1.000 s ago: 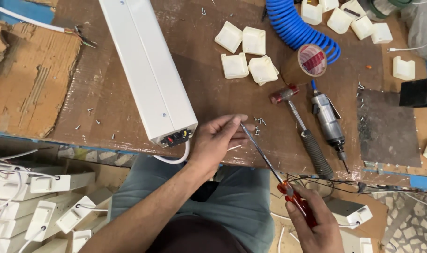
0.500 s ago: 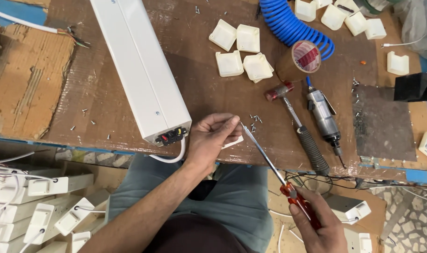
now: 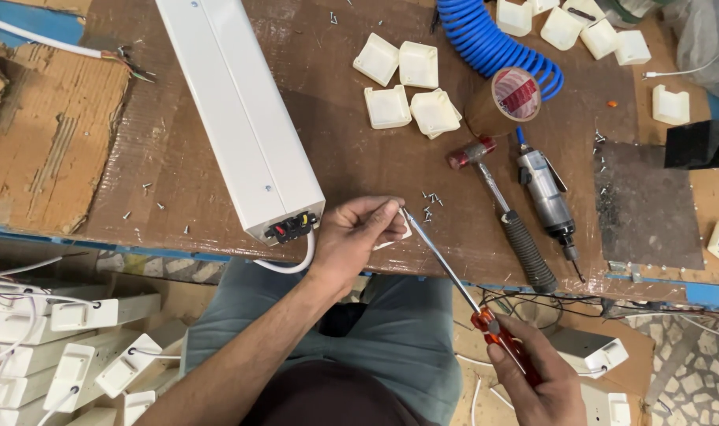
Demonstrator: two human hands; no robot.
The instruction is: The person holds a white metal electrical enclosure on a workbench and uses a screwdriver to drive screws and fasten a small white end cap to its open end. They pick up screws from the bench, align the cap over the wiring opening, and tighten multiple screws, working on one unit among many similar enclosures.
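The screwdriver (image 3: 454, 276) is what I'm working with: its orange handle sits gripped in my right hand (image 3: 533, 379), down off the front edge of the bench (image 3: 359, 158), and the long shaft runs up and left so the tip meets my left hand (image 3: 359, 233). My left hand is pinched closed at the fingertips around something too small to make out, most likely one of the loose screws (image 3: 430, 207) scattered just beside it; a small white piece (image 3: 395, 239) peeks out under my fingers. So I judge that I'm at the step of seating a screw on the driver tip, before driving anything.

The long white housing (image 3: 241, 118) lies on the bench just left of my left hand, its near end with the red and black connector (image 3: 291, 228) facing me and a white cable looping down from it. The next move, as I see it, calls for keeping the tip steady and aligned so the pinched piece does not slip. A hammer (image 3: 501, 209) and an air screwdriver (image 3: 547, 197) lie to the right, untouched.
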